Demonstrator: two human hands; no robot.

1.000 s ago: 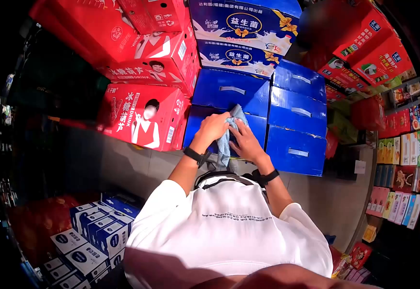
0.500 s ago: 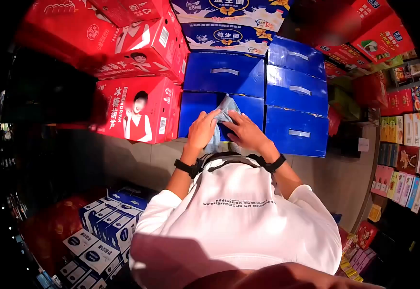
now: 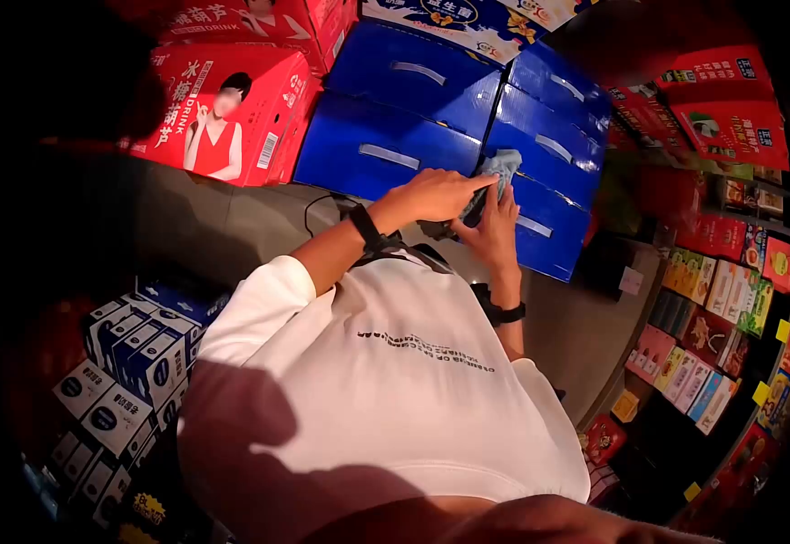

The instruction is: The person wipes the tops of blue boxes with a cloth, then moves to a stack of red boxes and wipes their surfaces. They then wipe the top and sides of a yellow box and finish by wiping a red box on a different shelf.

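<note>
Both of my hands hold a grey-blue cloth (image 3: pixel 497 170) in front of a stack of blue cartons (image 3: pixel 386 150). My left hand (image 3: pixel 436 193) lies across the cloth from the left, fingers stretched toward it. My right hand (image 3: pixel 495 227) grips the cloth from below. The cloth hangs bunched between them, close to the lower right blue carton (image 3: pixel 549 231); whether it touches the carton I cannot tell. I wear a black band on each wrist and a white shirt.
Red drink cartons (image 3: pixel 223 113) are stacked at the left of the blue ones, more red cartons (image 3: pixel 731 127) at the upper right. Small blue-and-white boxes (image 3: pixel 132 354) sit low on the left. Shelves of coloured packets (image 3: pixel 712 326) run along the right. Tiled floor lies between.
My view has swung to the right. Both hands with the cloth have shifted from the lower left blue carton toward the cartons further right.
</note>
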